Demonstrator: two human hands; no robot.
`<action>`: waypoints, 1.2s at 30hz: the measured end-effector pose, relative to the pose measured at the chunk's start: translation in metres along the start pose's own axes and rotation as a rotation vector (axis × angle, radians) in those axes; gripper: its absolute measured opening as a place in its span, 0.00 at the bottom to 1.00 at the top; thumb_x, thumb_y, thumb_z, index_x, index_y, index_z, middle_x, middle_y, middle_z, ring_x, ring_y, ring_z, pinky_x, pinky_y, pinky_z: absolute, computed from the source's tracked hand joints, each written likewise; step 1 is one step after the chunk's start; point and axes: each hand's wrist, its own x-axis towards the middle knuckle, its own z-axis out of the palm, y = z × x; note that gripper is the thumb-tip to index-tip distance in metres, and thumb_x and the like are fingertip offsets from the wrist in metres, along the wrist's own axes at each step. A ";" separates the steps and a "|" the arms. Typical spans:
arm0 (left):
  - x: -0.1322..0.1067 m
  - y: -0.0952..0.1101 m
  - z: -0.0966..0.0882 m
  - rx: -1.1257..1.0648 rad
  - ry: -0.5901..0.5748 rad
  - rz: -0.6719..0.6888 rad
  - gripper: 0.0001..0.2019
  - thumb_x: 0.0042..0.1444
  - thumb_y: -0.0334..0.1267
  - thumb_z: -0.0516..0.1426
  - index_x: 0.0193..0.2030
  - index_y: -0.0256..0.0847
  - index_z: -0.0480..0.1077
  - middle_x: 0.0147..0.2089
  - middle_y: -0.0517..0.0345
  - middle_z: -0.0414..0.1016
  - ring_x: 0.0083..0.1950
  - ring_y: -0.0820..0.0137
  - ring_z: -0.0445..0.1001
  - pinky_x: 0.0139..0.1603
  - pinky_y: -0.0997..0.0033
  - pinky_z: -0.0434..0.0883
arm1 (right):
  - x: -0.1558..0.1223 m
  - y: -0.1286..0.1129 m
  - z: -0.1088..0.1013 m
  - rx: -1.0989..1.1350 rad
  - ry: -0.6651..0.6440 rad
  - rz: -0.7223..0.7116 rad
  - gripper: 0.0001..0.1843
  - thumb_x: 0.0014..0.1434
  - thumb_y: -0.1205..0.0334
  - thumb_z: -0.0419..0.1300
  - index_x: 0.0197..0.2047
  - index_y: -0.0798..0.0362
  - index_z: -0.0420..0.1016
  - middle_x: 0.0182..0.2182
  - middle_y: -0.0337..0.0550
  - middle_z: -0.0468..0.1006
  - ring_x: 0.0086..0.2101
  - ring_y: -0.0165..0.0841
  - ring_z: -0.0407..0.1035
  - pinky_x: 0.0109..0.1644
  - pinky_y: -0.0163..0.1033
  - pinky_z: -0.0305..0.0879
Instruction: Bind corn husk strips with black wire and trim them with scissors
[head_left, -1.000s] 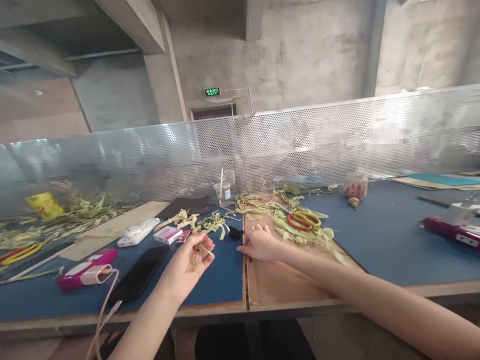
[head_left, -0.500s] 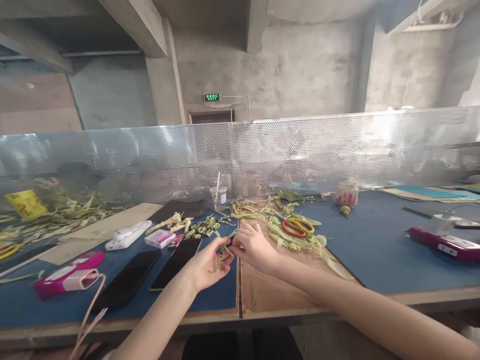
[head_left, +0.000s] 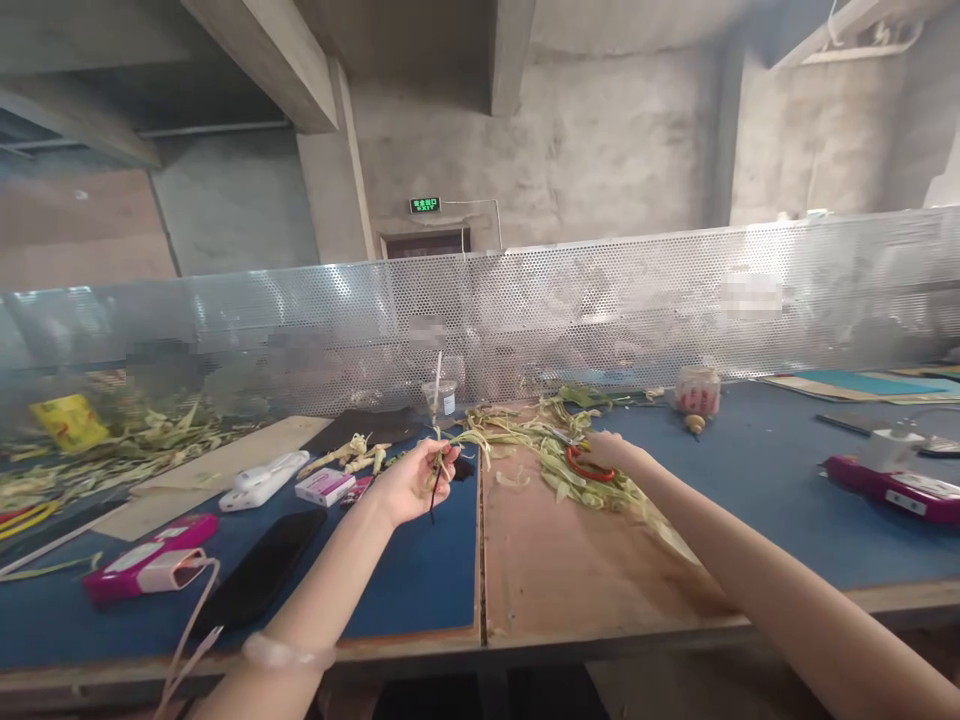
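- One pale bangle (head_left: 289,652) encircles the left wrist, clear of the fingers.
- Black smartphone (head_left: 259,575): flat on the blue bench mat (head_left: 409,590), near the magenta power strip (head_left: 146,555). The pink charger (head_left: 176,568) appears plugged into the strip, presumably for power.
- Left hand (head_left: 412,485): above the mat. Thumb and fingers are pinched together on dried leaf strips (head_left: 459,437); a black cord (head_left: 433,500) hangs below. This pinch apparently keeps the strands bunched, free ends fanning rightward.
- Right hand (head_left: 615,452): at the handles of the scissors (head_left: 592,474), over the leaf pile (head_left: 566,490) on the brown board (head_left: 562,570). Finger closure cannot be determined. Handles face the right arm, blades point away; this suits right-hand reach.
- Clear plastic cup (head_left: 448,402), with straw: upright near the screen, likely to spare work space.
- Perforated metal screen (head_left: 637,290): spans the rear, probably as a divider.
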 end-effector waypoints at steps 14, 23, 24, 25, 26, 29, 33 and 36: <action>0.008 -0.008 -0.003 -0.070 -0.181 0.058 0.03 0.47 0.27 0.56 0.24 0.34 0.65 0.22 0.60 0.67 0.22 0.76 0.66 0.19 0.78 0.61 | -0.046 -0.080 -0.015 0.711 -0.227 -0.418 0.24 0.56 0.48 0.55 0.52 0.51 0.64 0.43 0.47 0.72 0.40 0.35 0.68 0.43 0.39 0.65; 0.003 -0.011 -0.004 -0.009 -0.112 -0.032 0.05 0.50 0.26 0.54 0.24 0.34 0.65 0.21 0.59 0.66 0.21 0.77 0.66 0.16 0.83 0.62 | -0.059 -0.122 0.034 1.248 -0.363 -0.559 0.25 0.47 0.59 0.63 0.48 0.56 0.63 0.30 0.40 0.74 0.30 0.30 0.69 0.34 0.38 0.68; 0.003 -0.010 -0.004 -0.002 -0.097 -0.050 0.06 0.50 0.26 0.54 0.24 0.33 0.65 0.21 0.58 0.66 0.20 0.78 0.65 0.15 0.84 0.61 | -0.059 -0.120 0.037 1.268 -0.354 -0.555 0.25 0.47 0.60 0.63 0.47 0.56 0.63 0.29 0.39 0.73 0.28 0.30 0.69 0.34 0.38 0.68; 0.002 -0.010 -0.003 0.002 -0.082 -0.065 0.06 0.51 0.27 0.54 0.24 0.33 0.65 0.21 0.58 0.66 0.19 0.79 0.64 0.14 0.85 0.61 | -0.058 -0.119 0.039 1.283 -0.339 -0.551 0.25 0.46 0.59 0.64 0.47 0.56 0.63 0.28 0.38 0.72 0.28 0.30 0.68 0.33 0.38 0.68; 0.002 -0.010 -0.003 0.002 -0.066 -0.072 0.06 0.51 0.27 0.54 0.24 0.33 0.65 0.21 0.58 0.66 0.19 0.79 0.64 0.14 0.86 0.60 | -0.057 -0.118 0.041 1.293 -0.318 -0.548 0.25 0.45 0.60 0.64 0.46 0.56 0.63 0.28 0.38 0.72 0.28 0.30 0.68 0.33 0.38 0.67; 0.003 -0.010 -0.004 -0.023 -0.023 -0.045 0.07 0.52 0.26 0.53 0.24 0.33 0.65 0.21 0.57 0.66 0.20 0.79 0.66 0.15 0.86 0.63 | -0.057 -0.119 0.042 1.299 -0.211 -0.530 0.27 0.42 0.61 0.66 0.46 0.54 0.63 0.33 0.39 0.71 0.31 0.30 0.67 0.36 0.38 0.66; 0.003 -0.010 -0.005 -0.060 -0.020 0.013 0.08 0.53 0.26 0.52 0.24 0.33 0.65 0.21 0.58 0.66 0.22 0.77 0.67 0.17 0.85 0.67 | -0.057 -0.120 0.044 1.256 -0.067 -0.496 0.24 0.46 0.55 0.64 0.45 0.53 0.64 0.35 0.41 0.72 0.33 0.30 0.67 0.37 0.37 0.65; 0.000 -0.010 -0.005 -0.071 -0.056 0.013 0.08 0.53 0.26 0.52 0.24 0.32 0.66 0.22 0.57 0.65 0.23 0.78 0.66 0.18 0.85 0.67 | -0.057 -0.117 0.046 1.179 0.021 -0.465 0.19 0.52 0.51 0.58 0.43 0.54 0.66 0.29 0.39 0.72 0.29 0.30 0.66 0.33 0.37 0.63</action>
